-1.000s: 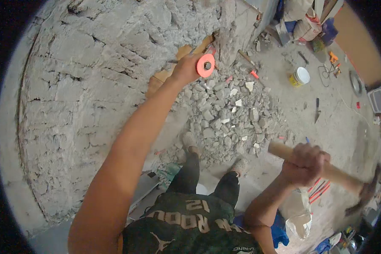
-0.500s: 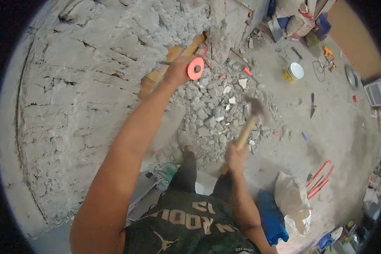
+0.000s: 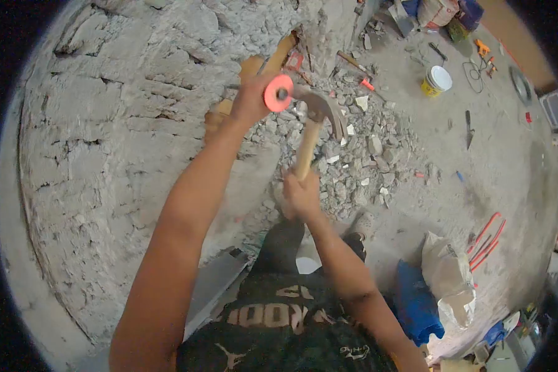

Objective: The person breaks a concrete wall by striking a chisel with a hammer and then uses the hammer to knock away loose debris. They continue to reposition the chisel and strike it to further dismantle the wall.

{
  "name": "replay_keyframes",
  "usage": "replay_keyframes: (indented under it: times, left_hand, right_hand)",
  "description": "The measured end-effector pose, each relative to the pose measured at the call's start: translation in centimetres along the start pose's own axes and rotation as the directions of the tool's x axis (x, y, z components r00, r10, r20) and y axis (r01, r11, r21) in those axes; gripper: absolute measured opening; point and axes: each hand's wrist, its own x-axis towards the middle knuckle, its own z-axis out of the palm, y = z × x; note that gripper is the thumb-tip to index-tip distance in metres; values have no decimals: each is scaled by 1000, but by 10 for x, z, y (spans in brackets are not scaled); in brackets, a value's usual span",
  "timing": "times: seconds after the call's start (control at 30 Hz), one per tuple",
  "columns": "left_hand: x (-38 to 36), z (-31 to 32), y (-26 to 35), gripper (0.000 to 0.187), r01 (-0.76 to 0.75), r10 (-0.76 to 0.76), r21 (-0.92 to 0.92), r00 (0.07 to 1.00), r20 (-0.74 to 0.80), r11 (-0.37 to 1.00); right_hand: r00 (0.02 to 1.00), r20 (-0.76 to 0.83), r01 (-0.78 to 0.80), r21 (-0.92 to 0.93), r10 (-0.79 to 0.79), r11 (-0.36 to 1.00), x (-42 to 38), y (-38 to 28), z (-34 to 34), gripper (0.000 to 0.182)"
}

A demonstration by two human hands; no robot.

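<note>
Wrapped round a chisel with a round orange-red hand guard [image 3: 278, 93], my left hand [image 3: 252, 102] holds it toward the rough, broken wall [image 3: 130, 149]. The chisel's shaft shows past the hand on the wall side; I cannot see clearly where its tip sits. My right hand [image 3: 302, 195] grips the wooden handle of a claw hammer [image 3: 308, 146]. The hammer's head is at the struck end of the chisel, right beside the guard. Behind my left hand is a torn brown sheet [image 3: 252, 66] against the wall's foot.
Broken rubble [image 3: 378, 149] covers the floor by the wall. A wooden-handled tool [image 3: 352, 61] and a red-handled tool [image 3: 369, 85] lie beyond it. To the right are a white-and-yellow bucket [image 3: 437, 80], a white sack [image 3: 446, 273], a blue bag [image 3: 415, 304] and red tubing [image 3: 488, 243].
My right hand has swung the hammer leftward and up, from over the rubble to the chisel's end. My left hand keeps its grip on the chisel. The view has shifted slightly.
</note>
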Motion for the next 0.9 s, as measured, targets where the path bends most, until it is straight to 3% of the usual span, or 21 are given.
replay_keyframes:
  times: [0.03,0.1,0.17,0.23,0.27,0.3,0.33,0.37,0.4,0.43,0.5,0.53,0.57,0.6,0.67,0.7,0.77,0.83,0.87,0.9]
  left_hand:
    - [0,-2,-3,32,-11,12,-78,1000,8,997]
    - [-14,3,-25,32,-183,166,117,977,136,976]
    - [-11,4,-28,32,-225,211,129,971,114,966]
    - [-14,1,-28,31,-252,240,147,966,97,956]
    - [-13,-1,-24,30,-127,113,133,988,109,983]
    - [-14,1,-21,30,2,-18,123,991,130,992]
    - [-16,4,-20,30,-5,-14,114,987,158,993]
    - [-12,4,-21,29,-44,21,151,989,148,988]
    - [-7,4,-23,29,-84,59,191,989,135,978]
    - [-10,9,-34,30,-124,111,203,991,73,971]
    - [-7,9,-15,31,-111,88,178,988,131,978]
    - [-7,11,-7,33,-86,58,163,984,167,983]
    - [-12,17,-8,36,-21,-62,272,955,290,962]
    - [-19,23,-19,36,-25,-66,287,950,305,958]
    - [-34,36,-52,35,-261,134,381,935,327,887]
    - [-44,41,-67,35,-264,126,375,926,355,889]
    - [-54,43,-97,36,-156,-23,358,894,447,920]
    - [-63,25,-125,34,-104,-70,338,882,466,935]
    - [-66,27,-131,33,-41,-119,316,876,468,948]
    - [-69,39,-126,33,-43,-116,308,869,481,951]
  right_hand:
    - [998,-60,1,-1,-1,1000,-1,18,-2,8]
    - [974,-223,37,-56,-49,998,-23,8,-21,10]
    - [960,-280,-29,-110,-3,994,-35,9,-59,15]
    - [943,-317,163,161,-105,973,-58,-28,-82,23]
    - [834,-448,465,256,-322,847,-61,-44,-79,31]
    - [833,-440,519,407,-336,752,-72,-73,-75,29]
    - [826,-464,519,407,-320,751,-74,-83,-70,29]
    - [771,-419,637,509,-480,579,-70,-91,-63,28]
    - [619,-372,780,187,-691,598,-58,-82,-54,26]
    - [425,-300,868,-132,-854,478,-47,-74,-46,25]
    - [686,-450,540,-214,-572,814,-30,-18,16,18]
    - [928,-261,262,-47,-265,964,-18,3,20,17]
    - [997,-1,-79,42,79,996,-8,20,17,16]
    - [996,4,-84,64,84,994,-9,35,8,16]
    - [988,-149,-49,-139,28,989,-21,64,-31,23]
    - [980,-176,-135,-221,97,966,-35,64,-57,25]
    - [955,-274,-231,-432,117,872,-58,96,-122,30]
    - [892,-381,-391,-382,243,837,-99,129,-184,30]
    - [908,-359,-377,-482,215,791,-126,183,-223,33]
    - [871,-471,-398,-505,142,766,-164,194,-246,33]
